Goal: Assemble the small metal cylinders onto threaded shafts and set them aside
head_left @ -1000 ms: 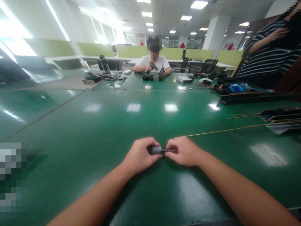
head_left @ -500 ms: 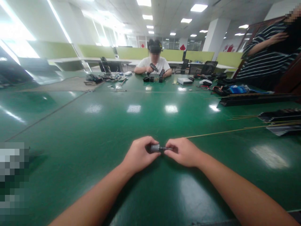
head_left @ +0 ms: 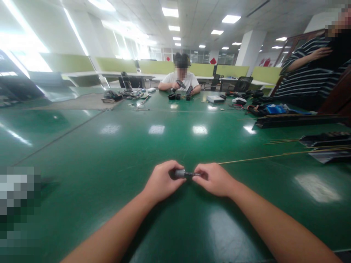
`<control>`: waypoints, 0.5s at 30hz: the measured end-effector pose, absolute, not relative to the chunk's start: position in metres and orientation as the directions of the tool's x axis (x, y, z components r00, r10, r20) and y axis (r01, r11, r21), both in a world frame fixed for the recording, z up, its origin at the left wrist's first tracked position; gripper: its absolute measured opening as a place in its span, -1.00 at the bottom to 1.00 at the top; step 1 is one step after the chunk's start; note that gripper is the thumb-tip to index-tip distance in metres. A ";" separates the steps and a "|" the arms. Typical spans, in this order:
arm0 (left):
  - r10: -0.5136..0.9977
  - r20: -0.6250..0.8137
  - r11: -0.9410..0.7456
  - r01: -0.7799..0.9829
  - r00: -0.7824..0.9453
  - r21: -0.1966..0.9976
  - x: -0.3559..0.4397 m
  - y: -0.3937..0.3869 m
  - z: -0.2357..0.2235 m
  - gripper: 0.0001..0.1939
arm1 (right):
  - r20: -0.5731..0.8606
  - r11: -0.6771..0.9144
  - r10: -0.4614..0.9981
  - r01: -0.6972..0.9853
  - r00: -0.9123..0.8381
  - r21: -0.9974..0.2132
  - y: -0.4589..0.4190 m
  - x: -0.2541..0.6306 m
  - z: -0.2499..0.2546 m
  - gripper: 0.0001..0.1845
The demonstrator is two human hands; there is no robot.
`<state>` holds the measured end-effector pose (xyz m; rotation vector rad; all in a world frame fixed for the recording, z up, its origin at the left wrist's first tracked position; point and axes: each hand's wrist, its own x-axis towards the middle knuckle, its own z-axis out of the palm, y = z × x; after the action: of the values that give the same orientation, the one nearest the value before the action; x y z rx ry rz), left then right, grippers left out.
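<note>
In the head view, my left hand point(head_left: 166, 180) is closed around a small grey cylinder point(head_left: 180, 173), holding it level between thumb and fingers just above the green tabletop. A thin dark shaft point(head_left: 189, 174) sticks out of the cylinder's right end. My right hand point(head_left: 214, 179) pinches the far end of that shaft between thumb and fingertips, which partly cover it. From behind the right knuckles a thin brass-coloured rod point(head_left: 252, 159) runs off to the right; its near end is hidden, and I cannot tell whether the hand touches it.
Dark channel-shaped trays point(head_left: 329, 153) with thin rods stand on the right of the green table point(head_left: 131, 153). Across it sits a person point(head_left: 179, 78) holding a dark power drill point(head_left: 180, 85). Tools and parts line the far edge. Another person point(head_left: 307, 73) stands at the right.
The view has tilted up slightly. My right fingertips have shifted a little to the right along the shaft, away from the cylinder. The left hand keeps its hold.
</note>
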<state>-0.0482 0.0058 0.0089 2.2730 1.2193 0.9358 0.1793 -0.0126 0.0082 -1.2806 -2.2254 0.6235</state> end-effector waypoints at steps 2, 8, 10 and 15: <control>0.839 0.373 -0.543 0.574 0.396 0.613 -0.048 0.006 0.009 -0.81 | 0.186 0.452 0.881 0.655 -0.436 -0.606 -0.013 0.179 0.008 -0.85; 0.848 0.359 -0.529 0.579 0.390 0.621 -0.049 0.006 0.009 -0.80 | 0.192 0.459 0.878 0.657 -0.438 -0.599 -0.012 0.180 0.008 -0.85; 0.851 0.355 -0.525 0.579 0.388 0.624 -0.049 0.006 0.009 -0.80 | 0.190 0.456 0.879 0.654 -0.437 -0.603 -0.012 0.180 0.008 -0.86; 0.858 0.345 -0.512 0.589 0.379 0.625 -0.051 0.007 0.008 -0.80 | 0.188 0.449 0.881 0.640 -0.435 -0.624 -0.011 0.180 0.006 -0.86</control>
<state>-0.0506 0.0074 0.0078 2.2441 1.2534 0.9173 0.1799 -0.0105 0.0065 -1.2722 -2.2100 0.6479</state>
